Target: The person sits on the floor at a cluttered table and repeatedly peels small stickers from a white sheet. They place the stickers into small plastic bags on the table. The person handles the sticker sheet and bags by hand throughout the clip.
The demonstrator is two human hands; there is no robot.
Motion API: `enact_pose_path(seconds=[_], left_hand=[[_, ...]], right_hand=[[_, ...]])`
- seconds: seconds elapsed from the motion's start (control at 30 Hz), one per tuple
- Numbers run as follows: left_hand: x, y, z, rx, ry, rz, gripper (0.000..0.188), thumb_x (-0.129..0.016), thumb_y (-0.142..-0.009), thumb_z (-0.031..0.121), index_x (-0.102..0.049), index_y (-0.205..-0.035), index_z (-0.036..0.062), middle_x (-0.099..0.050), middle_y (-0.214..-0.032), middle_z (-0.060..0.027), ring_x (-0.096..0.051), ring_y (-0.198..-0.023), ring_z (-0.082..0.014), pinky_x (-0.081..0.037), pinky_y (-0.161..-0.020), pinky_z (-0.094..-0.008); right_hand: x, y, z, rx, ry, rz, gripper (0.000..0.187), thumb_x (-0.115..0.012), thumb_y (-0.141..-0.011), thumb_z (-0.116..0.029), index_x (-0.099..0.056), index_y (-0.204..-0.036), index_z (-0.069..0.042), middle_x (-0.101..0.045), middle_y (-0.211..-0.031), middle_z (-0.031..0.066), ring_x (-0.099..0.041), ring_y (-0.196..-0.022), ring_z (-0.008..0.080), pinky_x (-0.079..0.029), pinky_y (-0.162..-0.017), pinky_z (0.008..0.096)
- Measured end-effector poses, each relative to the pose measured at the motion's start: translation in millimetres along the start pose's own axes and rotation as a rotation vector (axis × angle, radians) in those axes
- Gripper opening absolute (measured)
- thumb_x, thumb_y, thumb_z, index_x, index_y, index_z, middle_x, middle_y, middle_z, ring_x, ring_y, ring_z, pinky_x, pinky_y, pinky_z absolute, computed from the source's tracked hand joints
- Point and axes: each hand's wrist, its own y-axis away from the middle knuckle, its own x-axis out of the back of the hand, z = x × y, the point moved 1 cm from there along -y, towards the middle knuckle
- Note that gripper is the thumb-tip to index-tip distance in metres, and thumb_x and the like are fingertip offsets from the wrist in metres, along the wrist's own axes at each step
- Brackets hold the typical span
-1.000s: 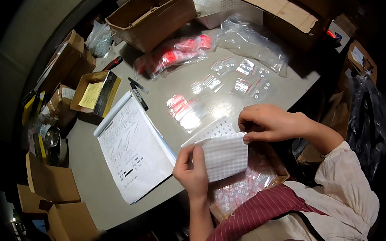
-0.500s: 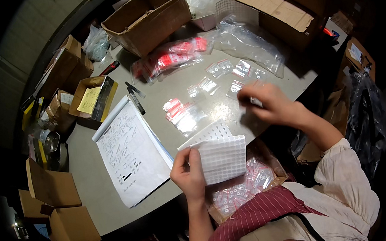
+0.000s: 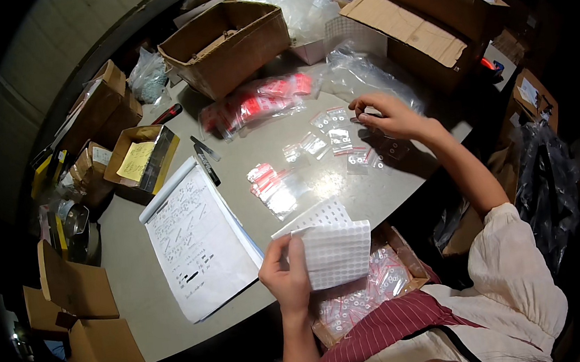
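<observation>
My left hand (image 3: 283,274) holds a white sheet of small round stickers (image 3: 337,252) by its left edge, above the table's near edge. My right hand (image 3: 385,114) is stretched out over the table, fingers pinched at a small clear zip bag (image 3: 356,117); what it holds between them is too small to tell. Several small clear zip bags (image 3: 332,142) lie on the grey table (image 3: 137,265) under and left of that hand. A second sticker sheet (image 3: 314,215) lies flat behind the held one.
A white notepad with handwriting (image 3: 198,242) lies at left, two black markers (image 3: 204,163) beside it. Red-labelled bags (image 3: 258,104) lie mid-table. Open cardboard boxes (image 3: 224,44) ring the table; a box of small bags (image 3: 370,292) rests on my lap.
My right hand left the sticker sheet and reached up and right to the small bags on the table. The left hand kept holding the sheet.
</observation>
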Motion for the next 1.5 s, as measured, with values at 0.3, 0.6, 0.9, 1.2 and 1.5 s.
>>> enact_pose_path(seconds=[0.3,0.6,0.9,1.2,1.5], left_hand=[[2,1,1,0.018,-0.003,-0.021,0.017,-0.07,-0.098,0.01,-0.07,-0.101,-0.0059,-0.064,-0.084,0.0018,-0.053,-0.075,-0.0054,-0.041,-0.067,-0.0204],[4,3,0,0.03,0.152,0.049,0.017,-0.066,-0.099,0.006,-0.068,-0.106,-0.0093,-0.068,-0.093,-0.0038,-0.061,-0.083,-0.0111,-0.048,-0.076,-0.024],[9,4,6,0.041,0.601,0.171,0.013,-0.062,-0.1,0.005,-0.065,-0.108,-0.0056,-0.068,-0.097,-0.0056,-0.06,-0.087,-0.0103,-0.047,-0.081,-0.0227],[14,-1,16,0.039,0.738,0.339,0.025,-0.045,-0.109,0.017,-0.062,-0.109,-0.0014,-0.068,-0.108,-0.0106,-0.064,-0.097,-0.0171,-0.05,-0.091,-0.031],[36,0,-23,0.141,0.656,0.402,0.028,-0.041,-0.107,0.026,-0.061,-0.107,0.006,-0.063,-0.103,-0.0078,-0.062,-0.092,-0.017,-0.051,-0.083,-0.0314]], right_hand=[[-23,-6,37,0.25,0.376,0.039,0.016,-0.069,-0.09,-0.01,-0.059,-0.101,-0.001,-0.057,-0.13,0.0159,-0.047,-0.13,0.0378,-0.039,-0.111,0.047],[-4,-18,31,-0.194,0.3,0.031,0.042,-0.086,-0.078,-0.028,-0.063,-0.105,-0.005,-0.065,-0.112,0.0153,-0.053,-0.113,0.037,-0.043,-0.101,0.046],[-12,52,19,-0.03,0.055,0.135,0.091,-0.081,-0.085,-0.045,-0.038,-0.155,-0.005,-0.045,-0.153,0.0244,-0.039,-0.146,0.0387,-0.031,-0.121,0.0474],[-55,18,-6,-0.022,0.576,-0.133,0.124,-0.055,-0.077,-0.09,-0.02,-0.165,-0.011,-0.014,-0.169,0.029,-0.008,-0.155,0.0526,-0.002,-0.12,0.0726],[-69,-39,-23,0.361,0.459,-0.383,0.085,-0.051,-0.09,-0.08,-0.039,-0.16,-0.033,-0.021,-0.169,0.0217,-0.01,-0.157,0.0475,0.0,-0.121,0.0715]])
